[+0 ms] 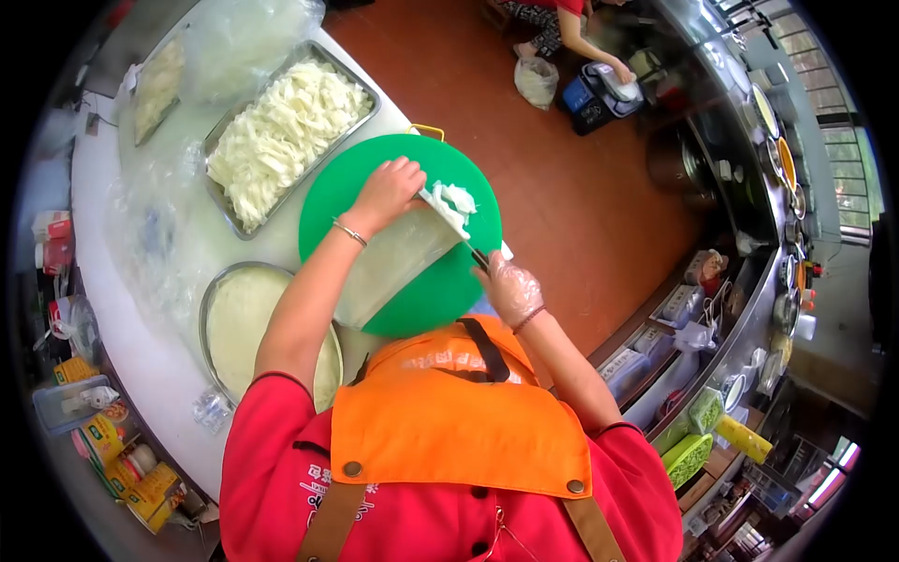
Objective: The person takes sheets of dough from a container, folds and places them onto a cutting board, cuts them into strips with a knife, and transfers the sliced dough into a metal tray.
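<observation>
A wide, pale, translucent noodle sheet (398, 258) lies on the round green cutting board (440, 295). My right hand (513, 290), in a clear plastic glove, is closed round the dark handle of a knife (448, 214). Its blade runs along the sheet's right edge, and cut white noodle strips (456, 199) lie beside it. At the blade's far end is my left hand (391, 192), its fingers curled; whether they grip the blade tip or the sheet's edge is hidden.
A metal tray (372, 110) heaped with cut noodles stands beyond the board. Left of the board is a round metal pan (208, 323) with a pale sheet in it. Another person (562, 28) reaches over a blue-and-black bin (592, 98) on the floor. A shelf with packages runs along the right.
</observation>
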Demonstrator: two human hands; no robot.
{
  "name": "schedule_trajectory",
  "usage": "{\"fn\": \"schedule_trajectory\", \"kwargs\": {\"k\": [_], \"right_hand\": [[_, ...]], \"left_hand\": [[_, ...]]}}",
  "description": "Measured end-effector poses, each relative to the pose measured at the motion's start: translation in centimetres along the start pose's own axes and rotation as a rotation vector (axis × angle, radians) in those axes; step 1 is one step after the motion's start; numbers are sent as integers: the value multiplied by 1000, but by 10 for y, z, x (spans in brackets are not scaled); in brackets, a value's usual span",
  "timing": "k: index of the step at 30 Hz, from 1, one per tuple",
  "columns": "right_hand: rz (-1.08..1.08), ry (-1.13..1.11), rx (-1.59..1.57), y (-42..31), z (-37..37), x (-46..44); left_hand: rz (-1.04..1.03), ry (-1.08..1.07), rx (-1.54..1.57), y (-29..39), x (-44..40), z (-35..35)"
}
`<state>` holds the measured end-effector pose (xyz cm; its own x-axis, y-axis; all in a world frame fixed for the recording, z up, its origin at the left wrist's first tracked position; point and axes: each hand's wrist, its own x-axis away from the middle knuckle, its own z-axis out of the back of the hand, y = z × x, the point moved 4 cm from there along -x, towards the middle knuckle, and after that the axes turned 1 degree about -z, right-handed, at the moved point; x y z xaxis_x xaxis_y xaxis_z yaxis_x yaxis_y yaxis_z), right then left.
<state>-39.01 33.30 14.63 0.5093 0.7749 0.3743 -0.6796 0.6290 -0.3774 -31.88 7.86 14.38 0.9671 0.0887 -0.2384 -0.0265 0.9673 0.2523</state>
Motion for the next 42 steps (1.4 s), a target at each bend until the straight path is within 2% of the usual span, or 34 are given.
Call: {"fn": "schedule_trajectory", "kwargs": {"k": [3, 5, 6, 9, 12, 14, 16, 19, 22, 24, 27, 32, 35, 38, 42], "right_hand": [[69, 60, -36, -8, 7, 12], [80, 23, -96, -1, -14, 8], [14, -66, -182, 0, -16, 4], [17, -59, -34, -17, 14, 8], [98, 34, -73, -12, -2, 15], [56, -9, -64, -11, -18, 17], [50, -12, 27, -25, -2, 10], [151, 95, -35, -32, 12, 26], [75, -37, -29, -25, -21, 21], [59, -70, -14, -33, -8, 11], [109, 35, -41, -41, 9, 30], [45, -77, -88, -40, -17, 15], [96, -10, -63, -52, 3, 31], [122, -6, -164, -38, -33, 25], [175, 11, -106, -54, -7, 34]], "left_hand": [[24, -18, 64, 4, 2, 17], [15, -43, 33, 4, 10, 3], [10, -41, 38, 4, 12, 0], [26, -44, 44, 2, 15, 5], [57, -50, 26, 5, 18, 16], [32, -24, -24, 3, 22, 7], [50, -7, 22, -2, 22, 13], [78, 27, 48, 1, 29, 26], [63, -5, 21, 6, 43, 12], [60, -4, -13, -3, 38, 15], [67, -3, 10, 2, 40, 27], [41, -31, -42, -4, 46, 15], [71, 6, 20, 4, 48, 40], [30, 29, -29, -1, 62, 16], [89, -20, -21, -4, 71, 22]]}}
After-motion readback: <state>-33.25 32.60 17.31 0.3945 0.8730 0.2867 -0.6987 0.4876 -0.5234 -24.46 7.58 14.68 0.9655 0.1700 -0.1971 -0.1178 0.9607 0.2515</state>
